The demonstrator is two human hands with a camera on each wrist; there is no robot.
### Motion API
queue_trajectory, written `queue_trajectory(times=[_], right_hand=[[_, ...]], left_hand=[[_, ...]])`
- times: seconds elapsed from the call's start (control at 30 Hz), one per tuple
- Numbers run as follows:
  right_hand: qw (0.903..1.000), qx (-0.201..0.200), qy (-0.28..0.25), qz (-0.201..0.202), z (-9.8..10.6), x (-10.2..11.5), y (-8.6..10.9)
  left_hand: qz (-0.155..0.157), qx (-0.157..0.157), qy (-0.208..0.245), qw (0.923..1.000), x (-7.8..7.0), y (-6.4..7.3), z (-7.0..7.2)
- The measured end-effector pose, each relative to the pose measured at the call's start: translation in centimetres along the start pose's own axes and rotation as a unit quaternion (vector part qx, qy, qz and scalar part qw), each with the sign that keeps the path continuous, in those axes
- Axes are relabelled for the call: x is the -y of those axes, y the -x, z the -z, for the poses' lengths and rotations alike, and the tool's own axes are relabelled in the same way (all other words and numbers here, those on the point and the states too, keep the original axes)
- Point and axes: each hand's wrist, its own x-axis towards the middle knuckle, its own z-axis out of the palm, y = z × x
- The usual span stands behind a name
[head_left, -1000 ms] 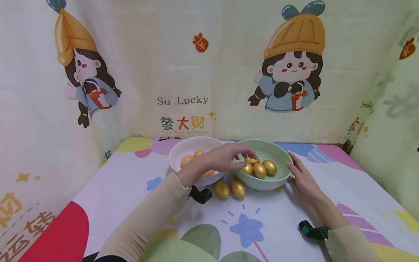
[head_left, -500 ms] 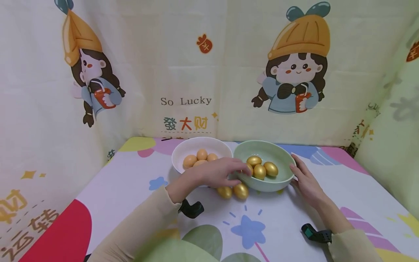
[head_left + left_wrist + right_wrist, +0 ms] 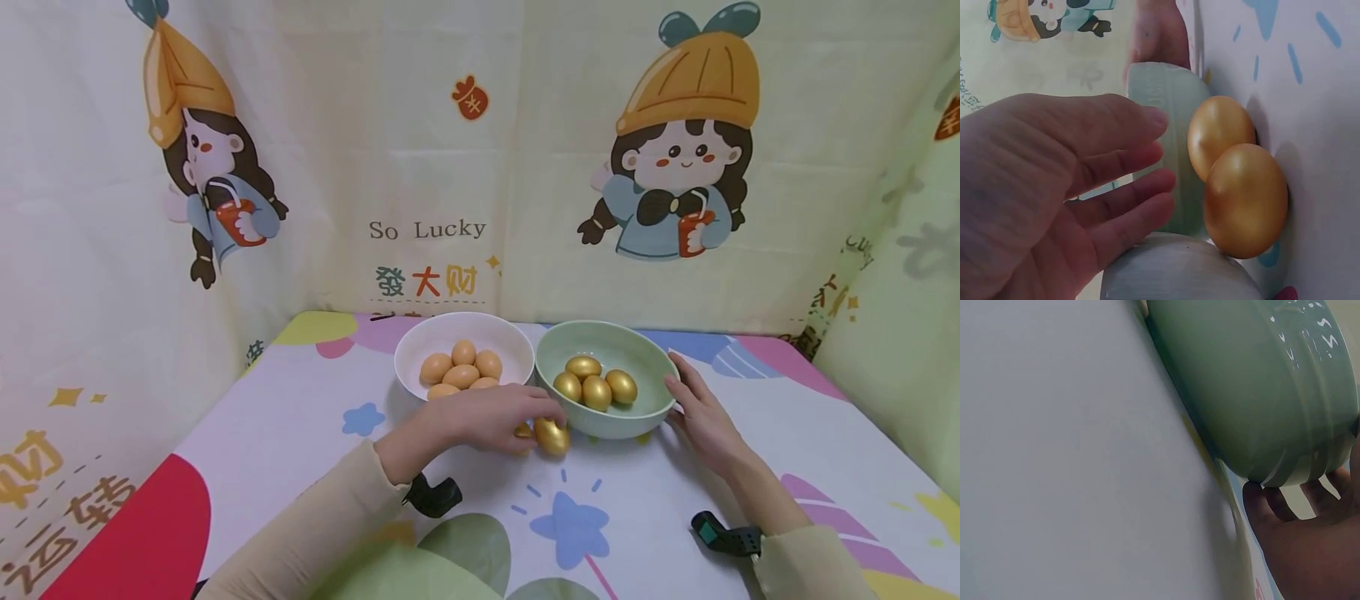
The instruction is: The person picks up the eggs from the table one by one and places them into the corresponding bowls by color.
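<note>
Two golden eggs (image 3: 1246, 200) lie side by side on the table, against the bowls. My left hand (image 3: 504, 415) is right beside them, its fingertips overlapping one golden egg (image 3: 552, 438) in the head view. The left wrist view shows the fingers apart and loosely bent, with nothing between thumb and fingers. My right hand (image 3: 705, 417) holds the right side of the green bowl (image 3: 645, 354), with a digit at its rim. Several golden eggs (image 3: 596, 392) are in that bowl. Left of it, the white bowl (image 3: 412, 375) contains several brown eggs (image 3: 463, 377), its near side partly hidden by my left hand.
The two bowls stand close together near the back of the table (image 3: 645, 517), whose cover is printed with colourful shapes. A cloth backdrop (image 3: 540, 167) with cartoon figures hangs behind and at both sides. Each wrist wears a black camera band (image 3: 726, 533).
My left hand has left the space over the green bowl, coming down and toward me to the golden eggs on the table. My right hand has stayed at the green bowl.
</note>
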Motion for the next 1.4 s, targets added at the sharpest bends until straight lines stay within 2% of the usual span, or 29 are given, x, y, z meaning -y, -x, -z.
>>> queue_trajectory(times=[0.17, 0.27, 0.47, 0.6, 0.77, 0.9, 1.17, 1.27, 1.4], right_hand=[[1.0000, 0.000, 0.007, -0.001, 0.1, 0.0, 0.0], [1.0000, 0.001, 0.007, -0.003, 0.1, 0.0, -0.1], [1.0000, 0.001, 0.010, 0.001, 0.1, -0.1, -0.1], [0.9999, 0.001, 0.014, -0.001, 0.1, -0.1, 0.0], [0.9999, 0.003, 0.010, -0.006, 0.0, 0.0, 0.1], [0.9998, -0.001, 0.018, -0.004, 0.1, 0.0, 0.1], [0.9998, 0.003, 0.017, 0.001, 0.1, -0.1, 0.2], [0.9998, 0.003, 0.019, 0.004, 0.2, 0.0, 0.3], [0.9998, 0.006, 0.018, 0.007, 0.2, 0.1, 0.2]], left_hand=[[0.020, 0.022, 0.005, 0.9995, -0.3, -0.2, -0.1], [0.041, 0.043, -0.014, 0.9981, -0.5, -0.2, -0.4], [0.079, 0.057, -0.078, 0.9922, -0.8, -0.1, -1.3], [0.084, 0.058, -0.123, 0.9872, -0.9, 0.0, -1.8], [0.088, 0.072, -0.185, 0.9762, -1.3, 0.3, -2.1], [0.084, 0.059, -0.227, 0.9685, -1.5, 0.4, -2.3], [0.089, 0.031, -0.274, 0.9572, -1.6, 0.1, -3.1], [0.085, 0.023, -0.280, 0.9560, -1.6, -0.1, -3.2], [0.085, 0.026, -0.270, 0.9586, -1.6, 0.0, -3.0]])
